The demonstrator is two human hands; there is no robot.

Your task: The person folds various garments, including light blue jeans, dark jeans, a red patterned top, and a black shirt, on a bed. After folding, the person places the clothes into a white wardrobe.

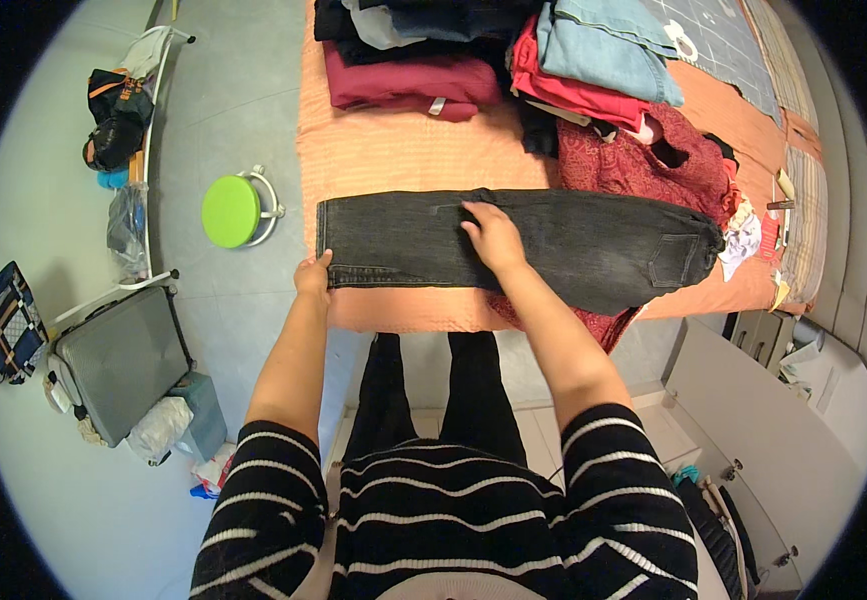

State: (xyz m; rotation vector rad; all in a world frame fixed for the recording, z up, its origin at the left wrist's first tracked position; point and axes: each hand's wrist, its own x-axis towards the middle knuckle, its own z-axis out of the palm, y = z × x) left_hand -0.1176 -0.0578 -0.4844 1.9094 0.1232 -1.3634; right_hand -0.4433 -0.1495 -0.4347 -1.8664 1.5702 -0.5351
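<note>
A pair of dark grey jeans (573, 235), doubled lengthwise, lies across the bed with its leg hems at the left and its waist and a back pocket at the right. My left hand (313, 274) pinches the near corner of the hems, thumb on top and the other fingers partly hidden. Midway along the legs, my right hand (494, 238) rests on the denim with its fingers apart. Beneath the waist end, a dark red patterned garment (633, 160) sticks out on the far and near sides.
Folded clothes stand at the bed's far side: a maroon garment (408, 82), light blue jeans (603, 45) and a red garment (543, 75). An orange sheet (393, 150) covers the bed. Left of it are a green round stool (231, 212) and a grey suitcase (125, 355).
</note>
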